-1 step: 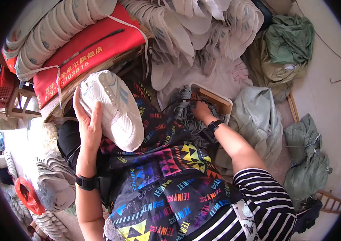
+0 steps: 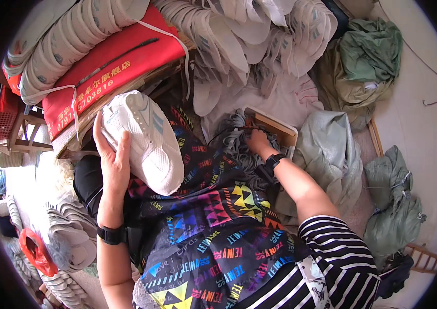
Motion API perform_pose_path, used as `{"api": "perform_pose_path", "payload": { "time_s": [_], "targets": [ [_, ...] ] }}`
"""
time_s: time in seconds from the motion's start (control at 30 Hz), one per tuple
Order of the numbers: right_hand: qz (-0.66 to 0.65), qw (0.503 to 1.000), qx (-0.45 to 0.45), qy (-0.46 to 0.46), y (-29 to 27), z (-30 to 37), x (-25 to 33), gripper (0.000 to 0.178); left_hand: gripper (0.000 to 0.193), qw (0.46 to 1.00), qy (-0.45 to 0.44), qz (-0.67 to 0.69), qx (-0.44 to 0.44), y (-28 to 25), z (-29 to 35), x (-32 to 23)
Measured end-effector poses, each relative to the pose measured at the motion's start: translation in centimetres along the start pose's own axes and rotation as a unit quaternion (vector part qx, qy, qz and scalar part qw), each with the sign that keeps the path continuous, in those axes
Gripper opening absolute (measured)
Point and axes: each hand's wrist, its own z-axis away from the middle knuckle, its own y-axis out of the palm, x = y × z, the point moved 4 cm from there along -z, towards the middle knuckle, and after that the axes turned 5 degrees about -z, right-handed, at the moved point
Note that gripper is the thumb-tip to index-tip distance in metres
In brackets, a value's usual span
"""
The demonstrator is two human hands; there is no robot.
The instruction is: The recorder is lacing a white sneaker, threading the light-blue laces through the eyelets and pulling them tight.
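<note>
"Shoe (image 2: 152, 147) is being held over the apron (image 2: 223, 206), left hand (image 2: 113, 159) clasping its side. Why?"

"Probably keeping its eyelets (image 2: 138, 117) uncovered. Of 2 hands, the right hand (image 2: 259, 141), well apart, is reaching into grey laces (image 2: 241, 157); can't tell its grip."

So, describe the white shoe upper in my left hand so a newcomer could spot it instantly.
Find the big red sheet at the upper left, topped with a row of nested white uppers. Just below its right part, your left hand holds the white shoe upper, toe pointing toward the lower right. Unlike those nested neighbours, it is single and held in a hand.
</note>
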Motion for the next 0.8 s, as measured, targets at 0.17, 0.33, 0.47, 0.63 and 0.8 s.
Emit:
{"api": "perform_pose_path", "payload": {
  "time_s": [0.17, 0.33, 0.47, 0.63, 0.8],
  "targets": [
    [0.097, 0.971, -0.172, -0.134, -3.7, -1.3, 1.2, 0.044, 0.066, 1.0, -0.008, -0.009, 0.005, -0.1, 0.1, 0.1],
    [0.01, 0.895, -0.336, -0.294, -11.7, -0.6, 6.1, 0.037, 0.066, 1.0, -0.018, 0.024, -0.001, 0.0, 0.2, -0.1],
    [-0.03, 0.848, -0.433, -0.304, -15.6, -0.7, 6.3, 0.039, 0.066, 0.999, -0.019, 0.037, 0.004, 0.0, 0.2, 0.0],
    [-0.285, 0.847, -0.427, -0.135, -17.5, -4.4, -0.8, 0.039, 0.066, 1.0, -0.007, 0.004, 0.016, 0.0, 0.1, 0.1],
    [-0.693, 0.676, -0.231, -0.096, -21.4, -1.4, -3.8, 0.036, 0.065, 1.0, 0.01, -0.024, 0.013, -0.3, 0.2, 0.8]
  ]
}}
